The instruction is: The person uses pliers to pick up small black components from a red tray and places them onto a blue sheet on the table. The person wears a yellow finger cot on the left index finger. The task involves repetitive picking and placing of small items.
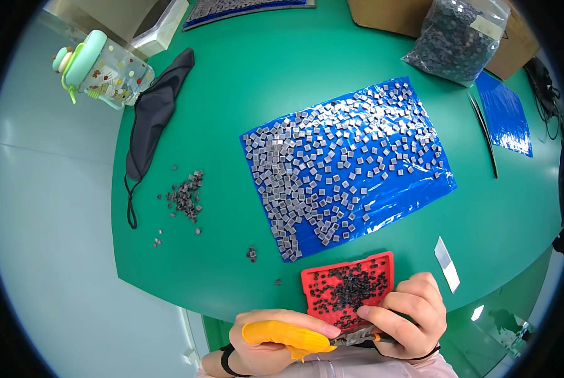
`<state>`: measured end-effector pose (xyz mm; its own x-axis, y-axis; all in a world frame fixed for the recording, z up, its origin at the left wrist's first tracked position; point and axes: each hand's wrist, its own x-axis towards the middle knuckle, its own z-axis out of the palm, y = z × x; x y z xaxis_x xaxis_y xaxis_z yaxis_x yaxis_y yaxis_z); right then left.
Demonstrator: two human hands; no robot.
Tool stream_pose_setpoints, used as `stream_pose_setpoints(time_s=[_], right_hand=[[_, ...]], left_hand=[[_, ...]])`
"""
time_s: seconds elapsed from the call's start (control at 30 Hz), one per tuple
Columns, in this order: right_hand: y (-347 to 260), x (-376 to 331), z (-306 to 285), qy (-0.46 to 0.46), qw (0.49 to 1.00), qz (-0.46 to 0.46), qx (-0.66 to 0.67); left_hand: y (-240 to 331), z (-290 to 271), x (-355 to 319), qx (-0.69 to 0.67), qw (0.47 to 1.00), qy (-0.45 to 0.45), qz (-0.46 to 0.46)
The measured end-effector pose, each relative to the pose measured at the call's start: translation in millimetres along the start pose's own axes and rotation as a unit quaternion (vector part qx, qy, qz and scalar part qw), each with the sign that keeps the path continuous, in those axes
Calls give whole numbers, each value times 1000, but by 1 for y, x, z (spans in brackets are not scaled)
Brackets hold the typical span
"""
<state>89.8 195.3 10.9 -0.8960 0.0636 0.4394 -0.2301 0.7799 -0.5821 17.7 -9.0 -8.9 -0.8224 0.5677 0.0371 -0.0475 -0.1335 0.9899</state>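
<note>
My left hand (pixel 263 343) is closed at the near edge of a red tray (pixel 304 283), with a yellow finger cover (pixel 285 334) on it. Its fingertips pinch something small that I cannot make out. Curled around a slim tool with a dark grip and an orange band (pixel 377 337), my right hand (pixel 414 318) is at the tray's near right corner. The tool's greyish end points toward the left fingertips; its exact kind is unclear. Many small black pieces (pixel 351 290) lie in the tray, heaped in the middle.
Beyond the tray, a blue sheet (pixel 382 211) bears many small grey squares. Dark pieces (pixel 186 195) lie in a pile at left, near a black pouch (pixel 153 120) and a bottle (pixel 115 72). Tweezers (pixel 484 135), a white strip (pixel 447 264) and a filled bag (pixel 456 41) are at right.
</note>
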Motion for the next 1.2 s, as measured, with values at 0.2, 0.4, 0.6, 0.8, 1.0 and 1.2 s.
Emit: stream_pose_setpoints(time_s=[0.2,0.4,0.6,0.8,1.0,1.2], right_hand=[[-1,2,-2,-1,1000,0,2],[4,-3,1,7,1000,-20,-5],[0,1,1,16,1000,7,-21],[-1,0,0,1,1000,18,-2],[1,-1,1,7,1000,9,-2],[-2,-1,-1,30,999,12,-20]], left_hand=[[11,0,3,37,997,8,-68],[11,-7,6,90,991,-46,-92],[29,27,9,-136,946,171,-237],[8,0,0,-2,997,-2,-71],[24,-3,10,112,988,-47,-95],[25,-1,8,-4,978,-26,-207]])
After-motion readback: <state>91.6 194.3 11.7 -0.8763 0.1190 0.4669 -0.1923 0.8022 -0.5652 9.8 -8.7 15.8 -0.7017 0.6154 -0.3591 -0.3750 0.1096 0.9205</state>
